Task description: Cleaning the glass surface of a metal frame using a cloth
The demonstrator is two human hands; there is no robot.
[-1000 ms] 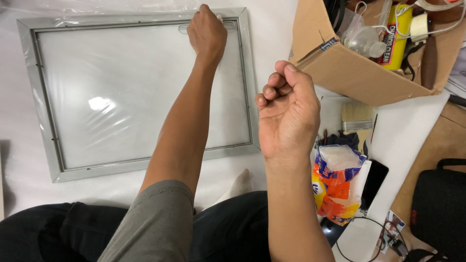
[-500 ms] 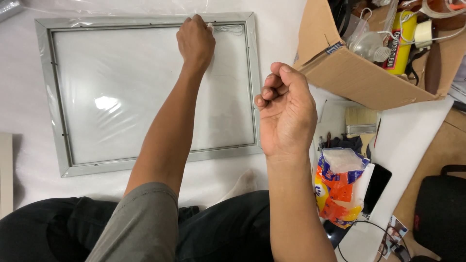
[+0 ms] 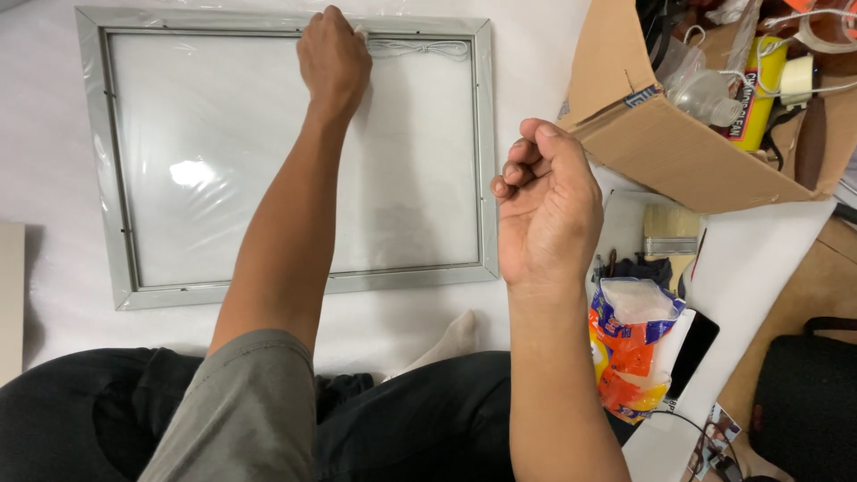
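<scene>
Left hand (image 3: 334, 55) closed, pinching a white cord (image 3: 420, 46) at the top rail of the silver picture frame (image 3: 486, 178), which lies flat at 11 o'clock. Right hand (image 3: 546, 203) loosely curled, holding nothing visible, raised beside the frame's right edge; cardboard box (image 3: 661, 143) at 2 o'clock

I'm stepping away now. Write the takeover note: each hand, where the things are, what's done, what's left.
Left hand: closed, fist resting at the top edge of the frame, at the end of the white cord that runs along that edge.
Right hand: raised, loosely curled; nothing visible in it.
Frame: flat on the white sheet, still under clear plastic wrap.
Box: open, to the right; snack bag by the right forearm.
Done: cord lies along the top edge.
Left: cannot tell whether the cord is fastened; check it.
</scene>
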